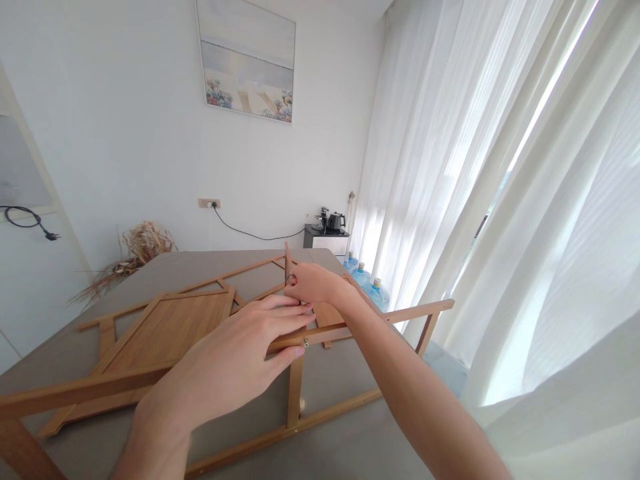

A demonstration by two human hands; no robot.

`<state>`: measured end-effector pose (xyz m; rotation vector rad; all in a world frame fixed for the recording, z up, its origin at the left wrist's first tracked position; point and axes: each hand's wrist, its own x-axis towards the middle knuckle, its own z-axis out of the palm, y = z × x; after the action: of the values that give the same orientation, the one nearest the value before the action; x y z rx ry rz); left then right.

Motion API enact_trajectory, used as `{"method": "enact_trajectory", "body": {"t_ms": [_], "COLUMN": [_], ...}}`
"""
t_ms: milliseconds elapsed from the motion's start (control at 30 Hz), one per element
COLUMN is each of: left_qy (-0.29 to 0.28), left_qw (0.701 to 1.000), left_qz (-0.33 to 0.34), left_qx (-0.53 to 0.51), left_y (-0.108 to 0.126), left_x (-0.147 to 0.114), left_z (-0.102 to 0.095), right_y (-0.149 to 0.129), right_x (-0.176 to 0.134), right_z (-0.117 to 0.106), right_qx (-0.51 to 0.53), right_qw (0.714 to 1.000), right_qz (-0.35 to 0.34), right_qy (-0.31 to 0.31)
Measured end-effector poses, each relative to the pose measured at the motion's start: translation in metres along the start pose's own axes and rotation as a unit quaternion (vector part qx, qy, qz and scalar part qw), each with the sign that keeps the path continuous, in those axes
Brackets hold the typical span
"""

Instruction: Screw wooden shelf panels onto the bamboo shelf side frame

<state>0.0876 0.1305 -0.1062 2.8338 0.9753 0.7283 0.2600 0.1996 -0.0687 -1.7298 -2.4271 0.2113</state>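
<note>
A wooden frame stands in front of me, its long top rail (407,312) running across the view. My left hand (235,353) is closed around this rail, fingers over it and thumb underneath. Just past the thumb tip, a small metal fastener (306,343) shows in the rail, above a short crosspiece (295,390) that joins a lower rail (345,405). Beyond the rail, my right hand (315,283) is closed in a pinch on a thin dark metal piece (289,277), mostly hidden by the fingers. A narrow wooden piece (287,257) sticks up right beside it.
The frame and a slatted wooden panel (170,327) are on a grey-covered table (210,262). Dried stalks (145,243) are at the back left. A black kettle (336,222) stands on a cabinet, with water bottles (376,293) by the white curtains (425,133).
</note>
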Motion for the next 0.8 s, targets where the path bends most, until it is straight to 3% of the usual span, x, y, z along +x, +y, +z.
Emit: {"method": "enact_trajectory", "body": {"t_ms": [100, 200, 333, 467, 533, 600, 700, 800], "left_qy": [0.005, 0.004, 0.010, 0.027, 0.030, 0.027, 0.022, 0.024], "left_qw": [1.000, 1.000, 1.000, 0.999, 0.999, 0.999, 0.999, 0.998], "left_qz": [0.004, 0.001, 0.006, 0.014, 0.011, 0.003, -0.007, -0.010], "left_qx": [-0.007, -0.007, -0.009, -0.029, -0.035, -0.039, -0.043, -0.054], "left_y": [0.001, 0.000, -0.001, -0.001, 0.000, 0.001, 0.002, 0.002], "left_x": [0.000, -0.001, -0.001, 0.000, 0.001, 0.001, 0.002, 0.003], "left_z": [0.000, 0.001, 0.003, 0.002, 0.001, 0.000, 0.000, 0.000], "right_y": [-0.001, -0.005, -0.018, -0.023, -0.019, -0.013, -0.006, -0.002], "right_x": [-0.003, -0.016, -0.058, -0.112, -0.134, -0.148, -0.157, -0.157], "right_z": [-0.001, -0.009, -0.022, -0.017, -0.008, 0.000, 0.006, 0.006], "right_qx": [0.014, 0.083, 0.196, 0.231, 0.221, 0.191, 0.145, 0.113], "right_qw": [1.000, 0.992, 0.940, 0.895, 0.899, 0.927, 0.954, 0.963], "right_qz": [-0.003, 0.000, -0.018, -0.026, -0.019, -0.039, -0.105, -0.167], "right_qy": [0.015, 0.093, 0.279, 0.380, 0.377, 0.321, 0.239, 0.180]}}
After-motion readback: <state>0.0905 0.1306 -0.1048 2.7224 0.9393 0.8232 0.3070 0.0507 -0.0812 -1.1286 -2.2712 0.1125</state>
